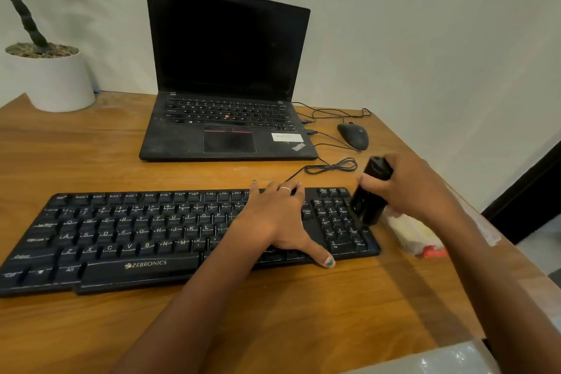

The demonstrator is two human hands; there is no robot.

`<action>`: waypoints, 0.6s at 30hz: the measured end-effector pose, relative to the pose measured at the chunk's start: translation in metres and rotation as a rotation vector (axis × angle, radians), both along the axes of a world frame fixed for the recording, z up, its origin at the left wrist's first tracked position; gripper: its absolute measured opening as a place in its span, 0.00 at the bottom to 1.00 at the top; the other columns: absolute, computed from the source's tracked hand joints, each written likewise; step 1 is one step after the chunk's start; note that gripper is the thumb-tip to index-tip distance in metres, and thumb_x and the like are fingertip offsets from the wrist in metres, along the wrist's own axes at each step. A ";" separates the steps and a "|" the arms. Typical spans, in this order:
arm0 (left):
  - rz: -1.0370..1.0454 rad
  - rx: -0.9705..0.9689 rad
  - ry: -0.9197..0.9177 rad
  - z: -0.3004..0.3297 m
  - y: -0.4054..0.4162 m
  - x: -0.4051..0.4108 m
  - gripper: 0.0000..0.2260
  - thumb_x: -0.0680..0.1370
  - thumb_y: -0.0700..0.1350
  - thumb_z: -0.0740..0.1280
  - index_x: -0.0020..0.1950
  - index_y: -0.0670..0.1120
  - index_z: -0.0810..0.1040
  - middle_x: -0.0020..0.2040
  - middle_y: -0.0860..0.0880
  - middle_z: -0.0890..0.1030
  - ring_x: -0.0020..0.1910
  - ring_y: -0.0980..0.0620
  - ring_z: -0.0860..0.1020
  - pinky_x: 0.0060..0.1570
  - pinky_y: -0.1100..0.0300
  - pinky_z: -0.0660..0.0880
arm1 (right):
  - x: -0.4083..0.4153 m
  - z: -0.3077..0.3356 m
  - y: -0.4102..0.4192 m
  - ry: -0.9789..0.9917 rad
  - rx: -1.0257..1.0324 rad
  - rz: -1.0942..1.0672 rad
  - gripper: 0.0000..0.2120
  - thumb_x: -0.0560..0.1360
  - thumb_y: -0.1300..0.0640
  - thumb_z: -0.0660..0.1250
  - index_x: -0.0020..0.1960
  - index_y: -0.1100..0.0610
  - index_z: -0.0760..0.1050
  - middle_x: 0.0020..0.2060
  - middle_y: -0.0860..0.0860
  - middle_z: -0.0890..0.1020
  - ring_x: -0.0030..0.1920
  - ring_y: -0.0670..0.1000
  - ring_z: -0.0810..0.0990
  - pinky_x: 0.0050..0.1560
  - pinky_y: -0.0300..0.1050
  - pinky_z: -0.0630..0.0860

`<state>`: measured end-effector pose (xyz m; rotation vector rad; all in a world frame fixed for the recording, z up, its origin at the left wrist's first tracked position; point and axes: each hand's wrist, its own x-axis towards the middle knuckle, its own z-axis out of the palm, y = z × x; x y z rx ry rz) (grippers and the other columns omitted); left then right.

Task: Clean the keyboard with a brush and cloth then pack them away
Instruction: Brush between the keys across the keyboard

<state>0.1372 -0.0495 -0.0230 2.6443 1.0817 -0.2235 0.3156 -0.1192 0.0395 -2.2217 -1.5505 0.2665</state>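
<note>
Nearest, a pale plastic-wrapped edge (431, 358) shows at the bottom right corner of the tabletop (91, 161); what it is cannot be told. Just beyond lies the keyboard (121, 237), black, set slightly askew along the front of the wood, with "ZEBRONICS" printed in pale letters below the space bar. The left hand (279, 218) lies flat on the keys to the left of the number pad, fingers spread and straight, thumb reaching over the front edge; this looks like a bracing hold, meant to stop the board sliding while it is worked on. The right hand (419, 191) is wrapped round a black cylinder, likely the brush (368, 194), held tilted with its lower end over the number pad, which suits sweeping that corner first. No bristles can be made out.

Just right of the keyboard rests a pale bundle, probably the cloth (409, 231), in a clear wrapper with a red strip, kept within easy reach for the wiping step.

Farther back, the keyboard's cable (331, 166) loops toward a laptop (224, 76), open, screen dark, marked "ThinkPad" on the palm rest beside a white sticker too small to read. A wired mouse (353, 135) sits to its right. At far left stands a plant (45, 70) in a white pot.
</note>
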 end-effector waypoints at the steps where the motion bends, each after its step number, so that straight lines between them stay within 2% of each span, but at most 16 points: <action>1: 0.001 -0.001 0.000 0.000 0.000 0.000 0.60 0.62 0.76 0.66 0.80 0.45 0.42 0.81 0.48 0.44 0.79 0.44 0.44 0.74 0.36 0.41 | 0.001 0.006 -0.005 0.020 -0.086 0.008 0.10 0.74 0.49 0.68 0.40 0.54 0.71 0.32 0.51 0.79 0.28 0.48 0.77 0.32 0.42 0.74; 4: -0.002 0.004 0.003 -0.001 0.001 0.001 0.60 0.62 0.76 0.66 0.80 0.45 0.42 0.81 0.48 0.44 0.79 0.44 0.44 0.74 0.36 0.41 | 0.003 0.012 -0.004 -0.008 -0.136 -0.001 0.11 0.74 0.48 0.67 0.40 0.54 0.71 0.31 0.51 0.79 0.26 0.47 0.77 0.33 0.43 0.75; 6: -0.001 0.006 0.004 -0.001 0.001 0.000 0.60 0.62 0.76 0.66 0.80 0.46 0.42 0.81 0.48 0.44 0.79 0.44 0.44 0.74 0.36 0.41 | 0.003 0.004 0.007 -0.032 -0.044 -0.013 0.11 0.74 0.49 0.67 0.41 0.55 0.71 0.33 0.52 0.79 0.29 0.49 0.78 0.35 0.45 0.77; 9: -0.005 0.005 0.005 -0.001 0.001 0.000 0.60 0.62 0.76 0.66 0.80 0.45 0.42 0.81 0.48 0.44 0.79 0.44 0.44 0.74 0.36 0.41 | 0.004 -0.010 0.027 -0.042 0.106 -0.014 0.12 0.75 0.49 0.66 0.45 0.58 0.72 0.34 0.52 0.78 0.31 0.49 0.77 0.31 0.41 0.74; 12: -0.006 0.002 0.006 -0.001 0.000 0.000 0.60 0.63 0.76 0.66 0.80 0.45 0.42 0.81 0.48 0.44 0.79 0.43 0.44 0.73 0.36 0.41 | 0.006 -0.019 0.040 -0.039 0.221 -0.011 0.12 0.75 0.49 0.66 0.46 0.57 0.69 0.36 0.51 0.76 0.34 0.51 0.77 0.34 0.44 0.74; 15: -0.005 0.006 0.008 -0.001 0.000 0.000 0.60 0.63 0.76 0.66 0.80 0.45 0.42 0.81 0.48 0.44 0.79 0.43 0.44 0.74 0.36 0.41 | 0.006 -0.027 0.042 -0.070 0.340 -0.028 0.12 0.75 0.49 0.66 0.46 0.57 0.69 0.35 0.49 0.74 0.35 0.50 0.75 0.33 0.41 0.72; 18: 0.000 0.003 0.000 -0.001 0.001 0.000 0.60 0.62 0.76 0.66 0.80 0.46 0.42 0.81 0.48 0.45 0.79 0.44 0.45 0.74 0.36 0.41 | 0.008 -0.024 0.035 -0.033 0.316 -0.033 0.12 0.75 0.49 0.66 0.44 0.57 0.70 0.35 0.52 0.78 0.34 0.53 0.77 0.36 0.47 0.76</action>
